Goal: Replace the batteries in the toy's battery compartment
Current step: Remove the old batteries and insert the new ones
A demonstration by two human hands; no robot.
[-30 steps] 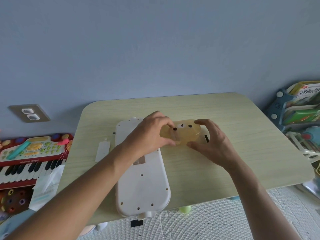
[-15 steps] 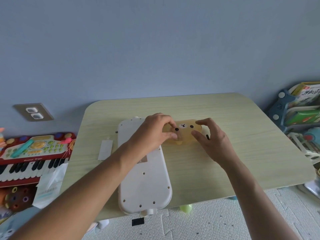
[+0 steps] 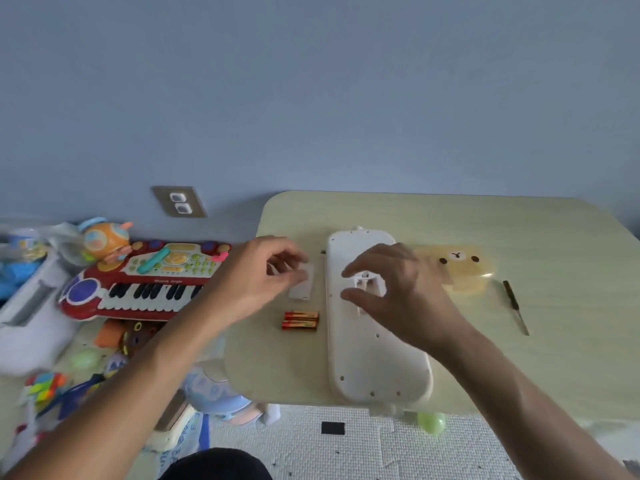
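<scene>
The white toy (image 3: 374,348) lies face down on the table, its open battery compartment (image 3: 365,284) near the far end. My right hand (image 3: 398,292) hovers over that compartment with curved fingers and holds nothing. Left of the toy lies the white battery cover (image 3: 302,289). My left hand (image 3: 263,282) pinches its far end between thumb and index finger. Red-and-gold batteries (image 3: 300,320) lie side by side just nearer than the cover.
A translucent yellow bear-face case (image 3: 457,268) sits right of the toy on the wooden table (image 3: 519,230), with a small screwdriver (image 3: 516,306) further right. A red toy keyboard (image 3: 145,282) and other toys crowd the floor on the left.
Both hands have left the bear case, which now sits right of the toy. Batteries now lie on the table. The left hand has gone to the cover, the right over the compartment.
</scene>
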